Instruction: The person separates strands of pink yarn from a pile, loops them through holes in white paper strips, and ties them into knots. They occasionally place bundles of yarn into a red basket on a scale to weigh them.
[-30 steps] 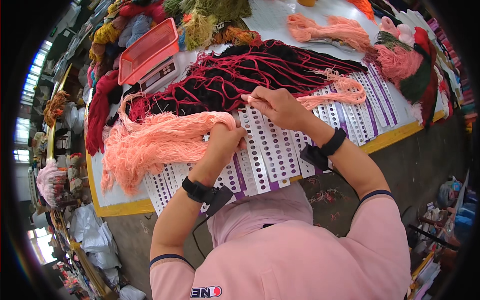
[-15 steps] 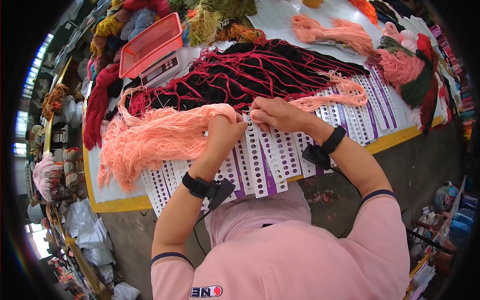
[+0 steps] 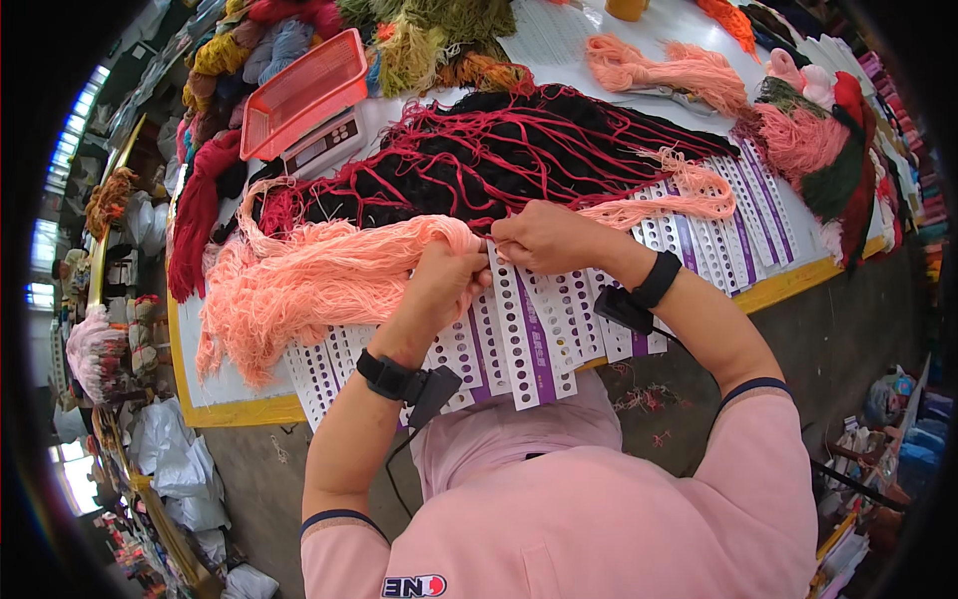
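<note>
My left hand (image 3: 439, 285) grips the end of a thick bundle of salmon-pink yarn (image 3: 309, 285) that spreads to the left over the table. My right hand (image 3: 544, 238) pinches strands of the same yarn right beside it, fingertips almost touching the left hand. Both hands hover over a row of white and purple punched sample cards (image 3: 529, 339) laid side by side along the table's front edge. More pink strands (image 3: 679, 195) trail to the right. Each wrist wears a black band.
A heap of black and red yarn (image 3: 499, 150) lies behind the hands. At the back left, a weighing scale (image 3: 319, 145) carries a red tray (image 3: 299, 90). Yarn bundles in many colours ring the yellow-edged table (image 3: 239, 409). Bags and clutter fill the floor at left.
The two hands have come closer together over the cards, the right one moving left and toward me. The pink bundle stays in the left hand's grip.
</note>
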`<action>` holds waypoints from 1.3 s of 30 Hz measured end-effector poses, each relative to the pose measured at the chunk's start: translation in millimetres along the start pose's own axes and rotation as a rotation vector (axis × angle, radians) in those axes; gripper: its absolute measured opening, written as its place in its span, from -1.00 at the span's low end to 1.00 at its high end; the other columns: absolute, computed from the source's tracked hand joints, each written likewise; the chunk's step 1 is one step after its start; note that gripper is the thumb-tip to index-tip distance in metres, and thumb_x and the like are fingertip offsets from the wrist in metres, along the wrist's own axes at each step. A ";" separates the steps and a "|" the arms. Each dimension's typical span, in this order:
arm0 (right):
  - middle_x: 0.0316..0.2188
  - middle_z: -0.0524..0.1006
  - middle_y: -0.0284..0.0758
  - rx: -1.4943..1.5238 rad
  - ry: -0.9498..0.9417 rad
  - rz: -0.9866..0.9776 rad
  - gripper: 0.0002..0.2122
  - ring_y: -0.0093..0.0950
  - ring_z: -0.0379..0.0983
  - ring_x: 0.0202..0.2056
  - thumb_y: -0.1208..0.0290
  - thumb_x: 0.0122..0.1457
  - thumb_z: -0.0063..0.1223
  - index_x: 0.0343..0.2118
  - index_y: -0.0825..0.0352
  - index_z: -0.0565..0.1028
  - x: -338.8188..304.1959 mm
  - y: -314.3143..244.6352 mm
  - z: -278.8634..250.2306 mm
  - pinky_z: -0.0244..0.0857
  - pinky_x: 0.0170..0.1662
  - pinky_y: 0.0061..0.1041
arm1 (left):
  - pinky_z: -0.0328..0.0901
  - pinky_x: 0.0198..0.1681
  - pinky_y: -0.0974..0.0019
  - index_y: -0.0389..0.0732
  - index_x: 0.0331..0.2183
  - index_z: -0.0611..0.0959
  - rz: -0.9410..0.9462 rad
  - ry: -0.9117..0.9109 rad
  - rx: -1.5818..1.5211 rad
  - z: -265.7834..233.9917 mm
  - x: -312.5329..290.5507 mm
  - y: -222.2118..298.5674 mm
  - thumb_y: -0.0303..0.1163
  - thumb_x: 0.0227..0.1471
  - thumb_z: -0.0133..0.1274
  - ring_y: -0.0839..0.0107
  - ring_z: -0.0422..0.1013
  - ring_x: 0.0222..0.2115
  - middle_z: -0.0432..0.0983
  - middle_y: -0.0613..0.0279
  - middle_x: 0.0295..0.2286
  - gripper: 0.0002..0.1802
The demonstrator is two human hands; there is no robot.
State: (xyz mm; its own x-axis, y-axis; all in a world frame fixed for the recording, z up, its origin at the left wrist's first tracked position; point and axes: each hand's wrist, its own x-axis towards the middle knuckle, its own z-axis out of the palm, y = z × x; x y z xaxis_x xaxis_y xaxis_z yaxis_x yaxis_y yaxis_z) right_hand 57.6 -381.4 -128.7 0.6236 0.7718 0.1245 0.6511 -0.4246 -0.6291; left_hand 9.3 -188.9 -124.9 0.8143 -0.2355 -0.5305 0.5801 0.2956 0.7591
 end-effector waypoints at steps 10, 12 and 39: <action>-0.64 0.49 -0.16 0.069 0.023 0.077 -0.85 -0.16 0.47 -0.56 0.38 0.14 0.07 -0.46 0.36 0.45 1.8 3.0 -3.5 0.28 -0.47 -0.31 | 0.24 -0.67 0.42 -0.34 -0.50 0.58 0.233 -0.019 0.277 -1.6 8.3 -9.0 -0.60 -0.04 0.05 0.47 0.41 -0.69 0.48 0.23 -0.65 -0.96; -0.64 0.51 -0.18 0.127 -0.076 0.147 -0.84 -0.18 0.48 -0.55 0.36 0.15 0.08 -0.43 0.36 0.45 1.9 -1.5 -13.0 0.29 -0.46 -0.32 | 0.22 -0.68 0.41 -0.33 -0.55 0.59 0.345 0.055 0.585 -1.8 2.3 -1.5 -0.56 -0.07 0.07 0.48 0.40 -0.71 0.47 0.23 -0.69 -0.93; -0.51 0.52 -0.13 -0.113 -0.016 0.317 -0.78 -0.08 0.47 -0.38 0.27 0.21 0.03 -0.28 0.32 0.35 -11.9 -17.7 11.0 0.26 -0.32 -0.11 | 0.14 -0.62 0.60 -0.35 -0.18 0.56 -0.128 -0.201 -0.368 -32.5 -11.8 4.4 -0.42 0.16 0.07 0.72 0.28 -0.54 0.51 0.20 -0.24 -0.77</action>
State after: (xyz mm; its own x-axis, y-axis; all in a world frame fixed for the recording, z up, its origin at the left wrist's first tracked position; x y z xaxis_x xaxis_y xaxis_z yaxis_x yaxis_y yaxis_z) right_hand 33.9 -377.9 -127.4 0.7963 0.6000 -0.0765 0.4705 -0.6939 -0.5451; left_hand 2.9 -154.8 -127.6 0.7361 -0.4563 -0.4999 0.6747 0.5538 0.4879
